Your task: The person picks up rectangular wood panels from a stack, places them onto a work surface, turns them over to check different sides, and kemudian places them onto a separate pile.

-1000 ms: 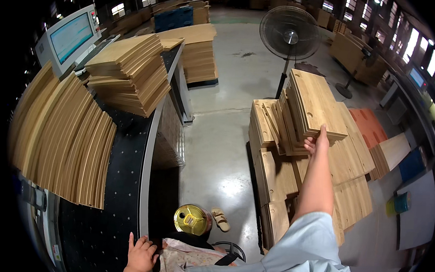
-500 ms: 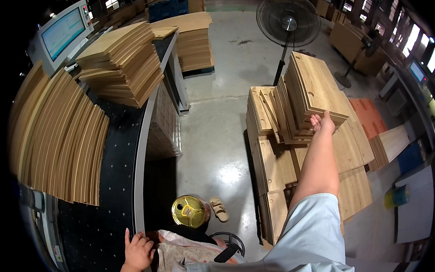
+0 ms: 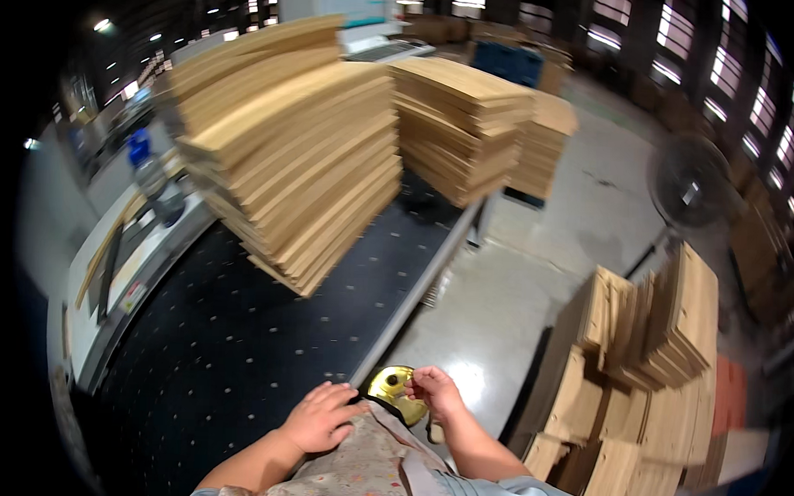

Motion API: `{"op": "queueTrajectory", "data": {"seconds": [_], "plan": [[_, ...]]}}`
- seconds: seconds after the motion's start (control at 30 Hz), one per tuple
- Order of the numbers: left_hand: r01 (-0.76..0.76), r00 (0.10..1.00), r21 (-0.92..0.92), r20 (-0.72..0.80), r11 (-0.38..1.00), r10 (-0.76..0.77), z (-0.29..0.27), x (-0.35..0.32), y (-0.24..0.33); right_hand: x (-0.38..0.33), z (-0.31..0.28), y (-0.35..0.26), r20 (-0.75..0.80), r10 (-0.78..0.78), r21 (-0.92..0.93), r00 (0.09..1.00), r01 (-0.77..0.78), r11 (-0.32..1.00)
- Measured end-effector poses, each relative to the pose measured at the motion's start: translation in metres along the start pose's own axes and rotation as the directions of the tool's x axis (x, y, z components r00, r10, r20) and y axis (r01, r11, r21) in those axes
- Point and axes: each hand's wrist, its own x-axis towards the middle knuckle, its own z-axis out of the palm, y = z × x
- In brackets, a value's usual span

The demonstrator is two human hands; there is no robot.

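Observation:
My left hand lies with its fingers stretched out at the near edge of the black worktable, beside my apron, and holds nothing. In front of my body, my right hand is raised with loosely curled fingers and nothing visible in them. Behind it, lower down, stands a round gold tin, partly covered. On the table ahead rises a tall stack of wood panels, with another panel stack farther right. Neither hand touches these stacks.
Several wood panels with round holes are piled on the right. A standing fan is behind them. A clear bottle with a blue cap stands on a white ledge at left. The table's metal edge borders the concrete floor.
My view has swung left toward the worktable. My right hand has drawn back from the panel pile on the right to the front of my body. My left hand stays at the table edge.

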Motion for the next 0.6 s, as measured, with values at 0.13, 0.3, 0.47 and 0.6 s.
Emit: {"op": "queueTrajectory", "data": {"seconds": [0.13, 0.3, 0.47, 0.6], "plan": [[0.245, 0.956, -0.134, -0.128, 0.960, -0.262, -0.003, -0.062, -0.004, 0.009, 0.084, -0.105, 0.506, -0.205, -0.220, 0.838, 0.355, 0.909], [0.329, 0.842, -0.358, -0.307, 0.874, -0.443, 0.003, -0.093, -0.011, 0.021, 0.254, -0.186, 0.779, -0.561, -0.406, 0.281, 0.907, -0.110], [0.199, 0.832, -0.449, -0.392, 0.871, -0.392, 0.014, -0.094, -0.023, 0.042, 0.388, -0.213, 0.747, -0.632, -0.556, 0.207, 0.716, -0.422], [0.177, 0.839, -0.530, -0.359, 0.830, -0.408, 0.005, -0.102, -0.026, 0.044, 0.465, -0.236, 0.775, -0.632, -0.481, -0.005, 0.643, -0.596]]}}
